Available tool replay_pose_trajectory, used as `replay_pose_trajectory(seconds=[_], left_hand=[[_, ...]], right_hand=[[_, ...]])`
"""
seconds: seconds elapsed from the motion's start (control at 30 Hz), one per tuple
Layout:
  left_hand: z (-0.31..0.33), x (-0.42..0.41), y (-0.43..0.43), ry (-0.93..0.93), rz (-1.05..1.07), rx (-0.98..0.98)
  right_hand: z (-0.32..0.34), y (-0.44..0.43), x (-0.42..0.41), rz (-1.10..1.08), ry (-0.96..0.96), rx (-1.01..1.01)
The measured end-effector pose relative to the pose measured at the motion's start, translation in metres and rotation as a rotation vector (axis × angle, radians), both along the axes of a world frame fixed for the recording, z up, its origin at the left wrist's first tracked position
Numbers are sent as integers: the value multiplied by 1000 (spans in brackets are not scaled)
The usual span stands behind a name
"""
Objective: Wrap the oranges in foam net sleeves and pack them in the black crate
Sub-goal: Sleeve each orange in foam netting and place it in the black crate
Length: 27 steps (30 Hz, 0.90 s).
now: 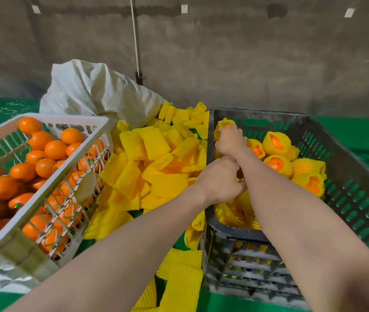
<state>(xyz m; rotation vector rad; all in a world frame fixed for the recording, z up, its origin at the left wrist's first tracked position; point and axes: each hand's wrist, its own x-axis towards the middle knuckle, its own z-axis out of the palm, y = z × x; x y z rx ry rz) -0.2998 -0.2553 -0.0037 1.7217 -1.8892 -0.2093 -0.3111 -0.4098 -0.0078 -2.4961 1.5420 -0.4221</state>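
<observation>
Inside black crate (260,114), right hand (230,141) outstretched, gripping sleeved orange (225,122)

oranges (44,154): bare, glossy, heaped in white basket (66,119), left of frame | foam net sleeves (156,167): yellow, flattened, piled loose at centre, spilling to lower edge | black crate (347,176): slatted, right of frame, part filled | wrapped oranges (278,143): yellow-sleeved, peel showing at open ends, clustered inside crate; one at its upper-left corner held by right hand (230,143)
</observation>
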Motion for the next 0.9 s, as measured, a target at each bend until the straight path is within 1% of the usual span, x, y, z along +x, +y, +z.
replay_pose_trajectory(seconds=[0.07, 0.1, 0.17, 0.33, 0.47, 0.5, 0.53, 0.57, 0.6, 0.67, 0.73, 0.77, 0.83, 0.9], left_hand=[[1, 3, 10, 201, -13, -102], [0, 6, 15, 264, -5, -134], [-4, 15, 28, 314, 32, -149], [1, 78, 69, 487, 162, -179], [9, 142, 110, 483, 296, -113], [7, 155, 120, 484, 351, -82], [4, 166, 129, 508, 401, -42], [1, 175, 139, 537, 437, 0], [-3, 182, 149, 553, 457, 40], [-11, 192, 168, 519, 452, 104], [-19, 198, 183, 478, 404, 125], [-22, 202, 188, 466, 381, 128], [-27, 208, 196, 456, 354, 155], [-31, 213, 199, 454, 335, 191]], right_hand=[[13, 17, -1, 1, -122, -73], [21, 26, -1, 10, -182, -107], [35, 50, 2, 68, -268, -166], [49, 131, 18, 358, -410, -259], [22, 193, 44, 521, -457, -212], [9, 205, 52, 537, -425, -170], [-8, 215, 59, 540, -351, -107], [-27, 223, 64, 531, -221, -28], [-47, 230, 68, 519, -42, 58], [-84, 238, 72, 534, 306, 231], [-110, 244, 72, 570, 511, 359], [-118, 246, 73, 577, 565, 397], [-127, 248, 74, 560, 613, 441], [-126, 247, 78, 511, 575, 455]])
